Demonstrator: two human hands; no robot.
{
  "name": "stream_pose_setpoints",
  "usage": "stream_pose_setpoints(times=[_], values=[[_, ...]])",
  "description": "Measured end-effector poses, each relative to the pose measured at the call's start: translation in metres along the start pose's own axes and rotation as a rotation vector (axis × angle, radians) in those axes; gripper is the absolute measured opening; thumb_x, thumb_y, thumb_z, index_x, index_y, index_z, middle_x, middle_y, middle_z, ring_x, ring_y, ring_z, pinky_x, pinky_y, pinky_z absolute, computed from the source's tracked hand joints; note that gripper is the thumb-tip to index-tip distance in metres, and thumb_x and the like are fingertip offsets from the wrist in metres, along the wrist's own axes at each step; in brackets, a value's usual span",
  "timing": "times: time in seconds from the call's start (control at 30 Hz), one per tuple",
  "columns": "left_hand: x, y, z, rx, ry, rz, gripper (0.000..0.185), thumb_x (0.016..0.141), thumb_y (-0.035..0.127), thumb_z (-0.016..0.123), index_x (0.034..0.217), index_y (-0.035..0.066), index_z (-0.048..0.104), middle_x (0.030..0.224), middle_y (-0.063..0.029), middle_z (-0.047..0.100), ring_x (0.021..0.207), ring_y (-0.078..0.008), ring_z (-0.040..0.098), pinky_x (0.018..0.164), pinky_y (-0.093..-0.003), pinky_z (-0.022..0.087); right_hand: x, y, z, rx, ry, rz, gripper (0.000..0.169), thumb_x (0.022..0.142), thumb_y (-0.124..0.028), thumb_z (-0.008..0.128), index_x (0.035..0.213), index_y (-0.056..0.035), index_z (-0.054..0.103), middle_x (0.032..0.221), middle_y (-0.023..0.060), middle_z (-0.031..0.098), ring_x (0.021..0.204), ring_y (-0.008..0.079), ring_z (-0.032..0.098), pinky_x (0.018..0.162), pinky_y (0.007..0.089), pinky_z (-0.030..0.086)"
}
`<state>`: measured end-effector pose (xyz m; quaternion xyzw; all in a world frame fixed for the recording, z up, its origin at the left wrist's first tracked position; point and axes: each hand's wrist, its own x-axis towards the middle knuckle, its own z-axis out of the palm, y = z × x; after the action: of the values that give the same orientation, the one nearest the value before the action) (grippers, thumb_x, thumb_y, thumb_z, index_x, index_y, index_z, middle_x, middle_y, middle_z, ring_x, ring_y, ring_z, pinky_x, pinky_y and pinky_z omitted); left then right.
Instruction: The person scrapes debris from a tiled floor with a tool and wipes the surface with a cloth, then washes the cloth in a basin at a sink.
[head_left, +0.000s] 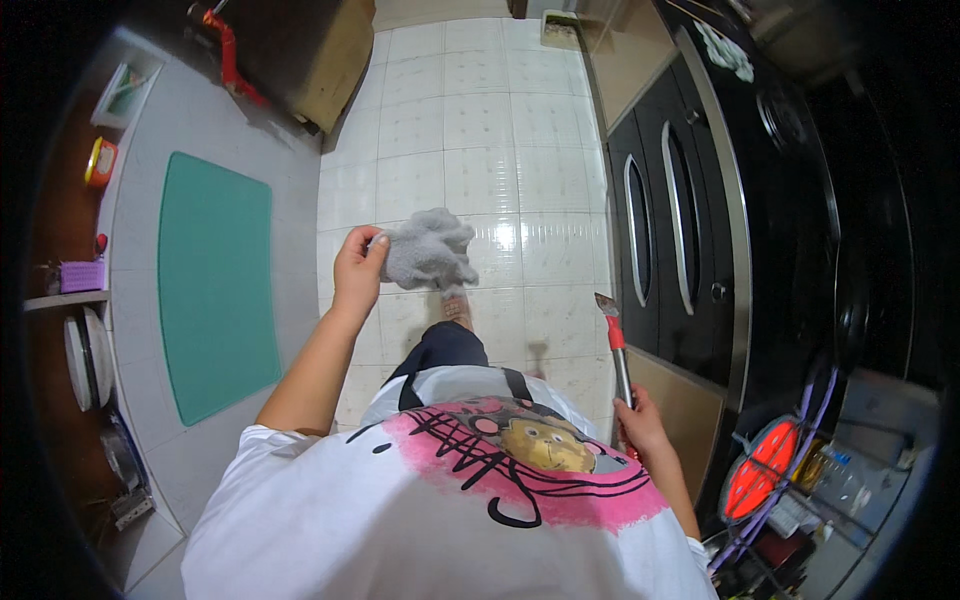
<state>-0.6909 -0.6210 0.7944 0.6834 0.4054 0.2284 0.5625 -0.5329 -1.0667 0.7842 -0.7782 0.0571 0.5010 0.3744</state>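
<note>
My left hand (358, 271) pinches a grey fluffy cloth (427, 251) by one edge, and the cloth hangs over the white tiled floor (480, 172). Low on the right side, my right hand (639, 420) grips the metal handle of a scraper (617, 345). The scraper has a red collar and a flat, worn-looking blade that points away from me, beside the black cabinet doors. Below the cloth, one foot shows on the tiles. A white printed garment covers my front.
Black cabinets (675, 202) with silver handles line the right side under a dark counter. A green mat (217, 285) lies on the grey tiled surface at left, beside shelves with plates. A brown-sided object (330, 75) stands upper left; a small tray (561, 31) sits at the far end.
</note>
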Motion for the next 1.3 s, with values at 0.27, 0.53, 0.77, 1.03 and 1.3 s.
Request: stream_pose_setpoints(times=[0.27,0.53,0.77,1.03,1.3], values=[[0.074,-0.008,-0.026,-0.445,-0.203,-0.228,0.010,0.093,0.013,0.048,0.101,0.007,0.049,0.107,-0.0053,0.059,0.084,-0.0085,0.052,0.074,-0.0242,0.044,0.046,-0.103,0.058,-0.624,-0.011,-0.258,0.043,0.085,-0.023,0.059,0.126,-0.0146,0.048,0.084,0.0125,0.063,0.072,0.0271,0.062,0.062,0.0370,0.049],[0.133,0.057,0.018,-0.131,-1.008,0.225,0.012,0.088,0.014,0.053,0.096,0.006,0.056,0.129,-0.0100,0.052,0.098,-0.0189,0.056,0.083,-0.0316,0.045,0.098,-0.197,0.116,-0.849,0.027,-0.676,0.042,0.081,-0.024,0.062,0.122,-0.0202,0.053,0.084,0.0135,0.062,0.074,0.0323,0.061,0.065,0.0399,0.048],[0.180,0.081,0.081,0.211,-1.204,0.484,0.026,0.078,0.018,0.065,0.102,0.010,0.060,0.120,-0.0062,0.057,0.097,-0.0259,0.059,0.082,-0.0383,0.046,0.166,-0.254,0.117,-0.586,0.347,-0.965,0.039,0.077,-0.016,0.067,0.116,-0.0155,0.059,0.071,0.0081,0.057,0.062,0.0270,0.057,0.054,0.0364,0.046],[0.316,0.081,0.120,0.552,-0.416,0.449,0.041,0.073,0.014,0.071,0.111,0.008,0.057,0.112,-0.0103,0.058,0.101,-0.0244,0.057,0.083,-0.0320,0.046,0.258,-0.321,0.041,-0.579,0.458,-1.049,0.038,0.072,-0.012,0.070,0.109,-0.0132,0.062,0.073,0.0073,0.059,0.062,0.0255,0.058,0.054,0.0355,0.046],[0.378,0.023,0.158,0.629,-0.614,0.282,0.011,0.079,0.016,0.060,0.082,0.006,0.060,0.079,-0.0124,0.060,0.080,-0.0319,0.057,0.067,-0.0406,0.045,0.309,-0.355,0.008,-0.382,0.433,-0.749,0.038,0.077,-0.009,0.068,0.114,-0.0058,0.059,0.086,0.0121,0.064,0.073,0.0202,0.062,0.065,0.0298,0.049]])
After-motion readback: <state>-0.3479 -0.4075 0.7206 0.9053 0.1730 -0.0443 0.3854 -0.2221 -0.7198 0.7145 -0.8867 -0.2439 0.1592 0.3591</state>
